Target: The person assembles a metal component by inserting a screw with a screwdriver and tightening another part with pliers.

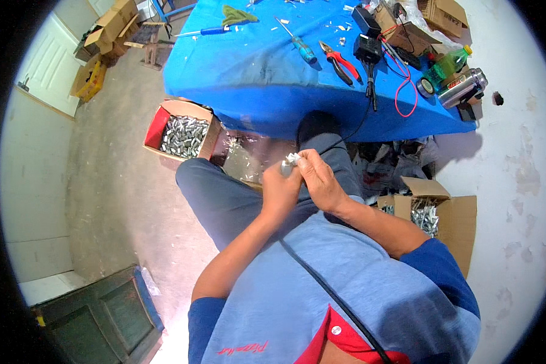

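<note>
My left hand and right hand pinch a small silvery metal piece over my lap; it seems light, stiff and slippery, best gripped by its sides.

The person sits with both forearms raised from the lower edge, bare below short blue sleeves, meeting above the lap. The left hand comes up from the lower left, elbow bent, wrist straight, its back toward the camera and its fingers curled shut at the far end. The right hand reaches in from the right, forearm angled across the chest, wrist slightly bent to the left, knuckles up. Its fingers are pinched together at the tips, just beside the left hand's. The two hands touch. Both knees point far, thighs spread apart.
</note>
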The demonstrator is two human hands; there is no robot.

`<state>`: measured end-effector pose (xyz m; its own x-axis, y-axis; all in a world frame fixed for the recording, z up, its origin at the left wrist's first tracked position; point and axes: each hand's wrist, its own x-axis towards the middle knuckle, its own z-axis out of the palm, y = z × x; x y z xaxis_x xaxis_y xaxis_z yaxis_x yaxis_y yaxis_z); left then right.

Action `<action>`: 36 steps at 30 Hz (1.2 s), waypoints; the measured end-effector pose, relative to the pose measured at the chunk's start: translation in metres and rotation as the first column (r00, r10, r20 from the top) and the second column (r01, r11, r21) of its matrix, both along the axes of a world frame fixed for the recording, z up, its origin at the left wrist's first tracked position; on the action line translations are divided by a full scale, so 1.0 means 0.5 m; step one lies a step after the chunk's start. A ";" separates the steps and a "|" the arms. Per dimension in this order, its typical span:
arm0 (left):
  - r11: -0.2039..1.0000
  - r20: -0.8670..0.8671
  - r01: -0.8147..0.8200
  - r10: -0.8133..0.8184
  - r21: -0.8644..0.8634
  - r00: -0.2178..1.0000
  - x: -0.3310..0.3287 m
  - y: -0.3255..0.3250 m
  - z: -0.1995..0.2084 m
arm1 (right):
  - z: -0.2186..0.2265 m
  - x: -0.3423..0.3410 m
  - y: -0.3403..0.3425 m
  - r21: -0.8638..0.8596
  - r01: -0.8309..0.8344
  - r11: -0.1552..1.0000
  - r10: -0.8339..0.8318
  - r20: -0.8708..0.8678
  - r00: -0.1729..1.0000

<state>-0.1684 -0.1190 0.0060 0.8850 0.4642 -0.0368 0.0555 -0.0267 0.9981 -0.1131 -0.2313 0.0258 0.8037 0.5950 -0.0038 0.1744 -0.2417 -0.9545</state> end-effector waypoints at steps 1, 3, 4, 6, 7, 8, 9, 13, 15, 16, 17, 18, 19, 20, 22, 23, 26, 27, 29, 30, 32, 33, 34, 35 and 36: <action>1.000 -0.018 0.015 -0.015 0.003 1.000 -0.001 0.000 0.004 | 0.001 -0.002 0.000 0.008 0.010 1.000 -0.010 -0.030 0.999; 0.999 -0.047 0.044 -0.043 0.016 0.998 0.003 0.007 0.024 | 0.012 0.001 0.006 0.031 0.030 0.999 -0.028 -0.084 0.996; 0.998 -0.063 0.061 -0.061 -0.002 0.996 0.003 0.009 0.016 | 0.008 0.003 0.005 -0.014 0.031 0.999 -0.031 -0.008 0.999; 0.994 -0.094 0.099 -0.103 -0.042 0.990 0.004 0.003 -0.017 | -0.008 0.009 -0.008 -0.103 0.047 0.994 -0.032 0.146 0.989; 0.993 -0.058 0.104 -0.108 -0.061 0.992 0.002 -0.003 -0.026 | -0.009 0.011 -0.014 -0.136 0.061 0.989 -0.043 0.127 0.991; 0.991 -0.059 0.121 -0.124 -0.062 0.990 0.003 -0.004 -0.033 | -0.005 0.018 -0.019 -0.167 0.036 0.985 -0.019 0.101 0.995; 0.988 -0.061 0.140 -0.145 -0.068 0.988 0.004 -0.008 -0.036 | -0.002 0.026 -0.026 -0.203 0.014 0.979 0.001 0.072 0.997; 0.928 -0.113 0.304 -0.333 -0.216 0.936 0.001 -0.016 0.009 | -0.018 0.076 -0.054 -0.174 -0.097 0.980 0.101 0.013 0.995; 0.860 -0.156 0.393 -0.459 -0.326 0.875 -0.013 -0.014 0.010 | -0.011 0.090 -0.066 -0.155 -0.140 0.978 0.146 0.030 0.989; 0.819 -0.173 0.430 -0.519 -0.379 0.837 -0.020 -0.012 0.010 | -0.007 0.095 -0.068 -0.143 -0.162 0.976 0.169 0.038 0.985; 0.797 -0.139 0.450 -0.539 -0.403 0.831 -0.022 -0.012 0.005 | -0.004 0.103 -0.069 -0.149 -0.195 0.969 0.201 0.024 0.979; 0.775 -0.106 0.467 -0.556 -0.426 0.824 -0.024 -0.011 -0.006 | -0.003 0.101 -0.069 -0.168 -0.196 0.966 0.198 -0.002 0.980; 0.751 -0.073 0.485 -0.571 -0.448 0.818 -0.027 -0.012 -0.015 | 0.000 0.098 -0.069 -0.187 -0.197 0.962 0.195 -0.027 0.980; 0.793 -0.081 0.477 -0.541 -0.379 0.837 -0.032 -0.019 -0.021 | 0.003 0.095 -0.068 -0.205 -0.199 0.958 0.193 -0.053 0.980; 0.864 -0.087 0.446 -0.476 -0.233 0.875 -0.037 -0.033 -0.031 | 0.013 0.076 -0.066 -0.245 -0.146 0.959 0.158 0.032 0.987; 0.882 -0.066 0.432 -0.451 -0.188 0.890 -0.036 -0.034 -0.034 | 0.018 0.066 -0.066 -0.262 -0.118 0.958 0.142 0.075 0.987; 0.909 -0.056 0.409 -0.414 -0.082 0.908 -0.036 -0.038 -0.037 | 0.028 0.045 -0.071 -0.396 -0.044 0.917 0.220 0.410 0.885; 0.907 -0.094 0.416 -0.420 -0.060 0.902 -0.035 -0.035 -0.037 | 0.027 0.038 -0.072 -0.415 -0.010 0.910 0.206 0.430 0.879; 0.904 -0.140 0.427 -0.424 -0.009 0.895 -0.035 -0.036 -0.039 | 0.018 0.038 -0.070 -0.485 -0.063 0.872 0.251 0.332 0.909; 0.903 -0.149 0.429 -0.421 0.021 0.895 -0.037 -0.038 -0.040 | 0.015 0.038 -0.070 -0.517 -0.093 0.851 0.271 0.280 0.921; 0.898 -0.165 0.438 -0.425 0.049 0.890 -0.042 -0.040 -0.045 | 0.020 0.035 -0.070 -0.541 -0.127 0.832 0.254 0.166 0.953; 0.894 -0.172 0.446 -0.432 0.048 0.885 -0.043 -0.041 -0.051 | 0.021 0.033 -0.071 -0.550 -0.145 0.822 0.242 0.109 0.964; 0.890 -0.178 0.454 -0.439 0.048 0.880 -0.045 -0.042 -0.057 | 0.017 0.034 -0.073 -0.513 -0.170 0.842 0.260 0.110 0.959; 0.890 -0.184 0.455 -0.443 0.023 0.877 -0.047 -0.043 -0.065 | 0.009 0.035 -0.077 -0.474 -0.194 0.859 0.278 0.113 0.954; 0.890 -0.191 0.455 -0.447 -0.002 0.874 -0.048 -0.045 -0.070 | 0.004 0.035 -0.079 -0.435 -0.219 0.873 0.296 0.115 0.948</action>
<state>-0.1926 -0.1416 -0.0292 0.9783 0.0209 -0.2061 0.2070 -0.1340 0.9691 -0.0957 -0.2708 0.0281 0.6325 0.7558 -0.1695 0.4371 -0.5290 -0.7274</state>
